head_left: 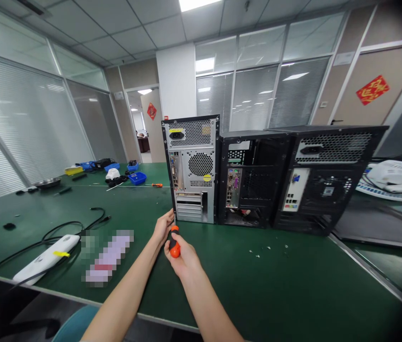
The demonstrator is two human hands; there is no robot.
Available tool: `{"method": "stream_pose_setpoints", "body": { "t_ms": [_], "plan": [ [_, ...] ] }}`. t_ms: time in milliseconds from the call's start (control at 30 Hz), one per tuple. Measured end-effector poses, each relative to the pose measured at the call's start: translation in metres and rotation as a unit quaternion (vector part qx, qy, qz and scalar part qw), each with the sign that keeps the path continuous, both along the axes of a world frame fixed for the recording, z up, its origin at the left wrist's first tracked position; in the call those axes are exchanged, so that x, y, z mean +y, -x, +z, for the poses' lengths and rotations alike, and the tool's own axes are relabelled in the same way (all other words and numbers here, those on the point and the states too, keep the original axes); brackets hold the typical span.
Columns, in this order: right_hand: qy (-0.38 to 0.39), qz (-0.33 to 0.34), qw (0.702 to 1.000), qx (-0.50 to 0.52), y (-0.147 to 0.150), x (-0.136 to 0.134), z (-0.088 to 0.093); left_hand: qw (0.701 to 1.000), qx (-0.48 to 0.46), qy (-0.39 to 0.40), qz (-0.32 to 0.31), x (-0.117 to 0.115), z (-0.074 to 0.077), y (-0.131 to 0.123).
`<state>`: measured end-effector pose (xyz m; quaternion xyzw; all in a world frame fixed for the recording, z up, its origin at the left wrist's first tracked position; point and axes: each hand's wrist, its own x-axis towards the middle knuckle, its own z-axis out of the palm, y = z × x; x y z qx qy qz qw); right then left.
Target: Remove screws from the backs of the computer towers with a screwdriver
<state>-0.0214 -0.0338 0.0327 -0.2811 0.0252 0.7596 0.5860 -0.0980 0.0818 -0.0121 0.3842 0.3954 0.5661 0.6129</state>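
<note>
My right hand is wrapped round the orange and black handle of a screwdriver. Its shaft points up and away, with the tip at the lower left corner of a silver-backed computer case. Beside that tip, my left hand has its fingers curled together against the corner; whatever they pinch is hidden. The case stands upright, its rear panel facing me, with a power socket, a fan grille and slot covers showing.
Two black computer cases stand right of the silver one. At left lie a white power strip with black cable and a pixelated item. Farther back are blue trays, another orange screwdriver and a metal bowl.
</note>
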Motion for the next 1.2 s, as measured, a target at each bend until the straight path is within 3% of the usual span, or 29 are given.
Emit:
{"method": "stream_pose_setpoints", "body": {
  "t_ms": [367, 767, 1200],
  "plan": [
    [0.012, 0.053, 0.996, 0.066, -0.001, -0.005, 0.0, 1.0, 0.015, 0.017, 0.019, -0.006, 0.01, -0.004],
    [0.004, 0.071, 0.989, 0.128, -0.001, -0.002, -0.01, 0.999, 0.012, 0.02, 0.026, -0.004, 0.007, -0.003],
    [-0.003, 0.072, 0.98, 0.184, -0.001, -0.003, -0.003, 0.999, 0.012, 0.022, 0.023, 0.003, 0.004, -0.001]
  ]
}}
